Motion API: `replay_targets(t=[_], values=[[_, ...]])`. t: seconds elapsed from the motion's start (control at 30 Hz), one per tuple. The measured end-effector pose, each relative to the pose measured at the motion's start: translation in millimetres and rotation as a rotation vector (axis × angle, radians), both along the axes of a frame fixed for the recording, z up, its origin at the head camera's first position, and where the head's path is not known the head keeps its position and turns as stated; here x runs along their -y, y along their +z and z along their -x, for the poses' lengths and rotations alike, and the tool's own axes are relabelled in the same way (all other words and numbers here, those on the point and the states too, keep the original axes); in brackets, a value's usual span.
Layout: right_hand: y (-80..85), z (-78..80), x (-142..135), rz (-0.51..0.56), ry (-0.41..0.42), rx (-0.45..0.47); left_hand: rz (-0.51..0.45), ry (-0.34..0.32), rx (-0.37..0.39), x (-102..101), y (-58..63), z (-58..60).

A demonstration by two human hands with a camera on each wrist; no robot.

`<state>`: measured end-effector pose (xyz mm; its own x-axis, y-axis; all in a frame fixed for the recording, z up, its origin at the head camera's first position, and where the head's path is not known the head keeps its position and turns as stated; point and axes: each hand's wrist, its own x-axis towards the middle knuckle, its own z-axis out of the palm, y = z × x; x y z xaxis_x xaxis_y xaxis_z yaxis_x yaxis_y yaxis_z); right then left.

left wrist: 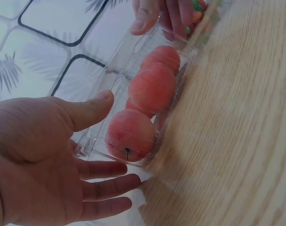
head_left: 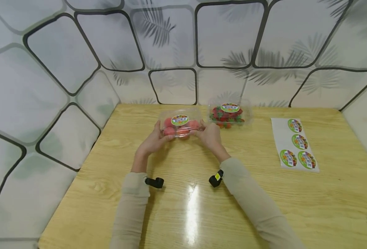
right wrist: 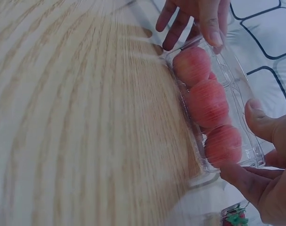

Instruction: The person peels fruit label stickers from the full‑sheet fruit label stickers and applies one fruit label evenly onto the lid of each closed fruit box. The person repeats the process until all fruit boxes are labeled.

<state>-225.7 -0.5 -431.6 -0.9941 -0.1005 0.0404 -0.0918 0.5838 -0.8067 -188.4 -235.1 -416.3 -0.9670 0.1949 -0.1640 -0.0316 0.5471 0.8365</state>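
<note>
Both hands are at the ends of a clear plastic clamshell box (head_left: 189, 112) that holds several round, pinkish-red fruits (left wrist: 151, 88), one showing a short stem. An oval fruit-print label (head_left: 179, 120) is on its lid. At the left end, my left hand (head_left: 153, 141) holds the box with the thumb on the near side; the other fingers extend past its end, partly behind it. My right hand (head_left: 210, 137) grips the right end between thumb and fingers. Whether the box bottom touches the table is hard to tell.
A second clear box of strawberries (head_left: 226, 116), also labelled, stands at the back edge just right of the first. On the right side of the wooden table (head_left: 233, 214) lies a white sheet (head_left: 281, 136) with several oval labels. A patterned wall rises behind.
</note>
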Motion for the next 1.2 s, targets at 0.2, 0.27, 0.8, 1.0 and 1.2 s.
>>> replay_targets(t=[0.2, 0.27, 0.8, 1.0, 1.2], values=[[-1.2, 1.5, 4, 0.022, -0.006, -0.032, 0.03, 0.042, 0.004, -2, -0.8, 2.1], [-1.6, 1.8, 5, 0.031, -0.004, -0.054, 0.033, 0.059, 0.012, -3, -0.6, 2.0], [-3.5, 3.1, 9, 0.139, -0.064, -0.014, 0.167, 0.137, -0.036, -10, -3.6, 5.8], [-4.7, 6.9, 8, 0.211, -0.049, -0.023, 0.204, 0.161, -0.063, -14, -2.6, 7.5], [-7.1, 9.3, 7, 0.272, -0.037, -0.02, 0.196, 0.175, -0.075, -14, -4.4, 8.1]])
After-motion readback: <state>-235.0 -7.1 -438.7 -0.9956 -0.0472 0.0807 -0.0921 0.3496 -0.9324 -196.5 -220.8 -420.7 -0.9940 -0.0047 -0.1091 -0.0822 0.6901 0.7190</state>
